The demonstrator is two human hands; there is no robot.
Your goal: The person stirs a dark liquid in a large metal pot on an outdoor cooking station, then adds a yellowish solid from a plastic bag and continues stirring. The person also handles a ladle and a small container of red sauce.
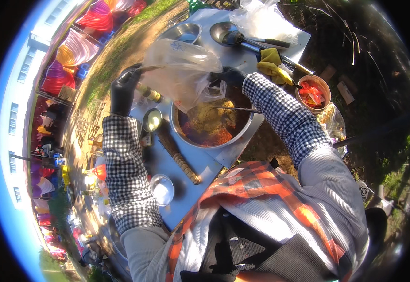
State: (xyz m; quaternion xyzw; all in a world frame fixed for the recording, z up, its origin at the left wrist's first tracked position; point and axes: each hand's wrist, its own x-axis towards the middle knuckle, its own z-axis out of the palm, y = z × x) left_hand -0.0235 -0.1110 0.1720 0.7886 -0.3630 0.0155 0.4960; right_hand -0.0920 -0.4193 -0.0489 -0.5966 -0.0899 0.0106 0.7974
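Observation:
My left hand (125, 86), in a black glove, grips one side of a clear plastic bag (182, 70). On the bag's other side, my right hand (228, 75), gloved in black too, is closed on its edge. The bag is spread between both hands over a large metal basin (212, 144). Inside the basin lie yellow-brown powder (208, 116) and red flakes (222, 134), and a thin rod (242, 109) crosses its rim. A bundled twig brush (182, 162) with a wrapped handle rests left of the basin, below a small bowl of pale yellow contents (153, 120).
A wok ladle (224, 31), a metal basin (184, 31) and a white plastic bag (268, 21) are on the table's far part. Yellow gloves (273, 67) lie near a bucket with red wrappers (312, 95). A bowl of white contents (162, 190) stands near my left sleeve.

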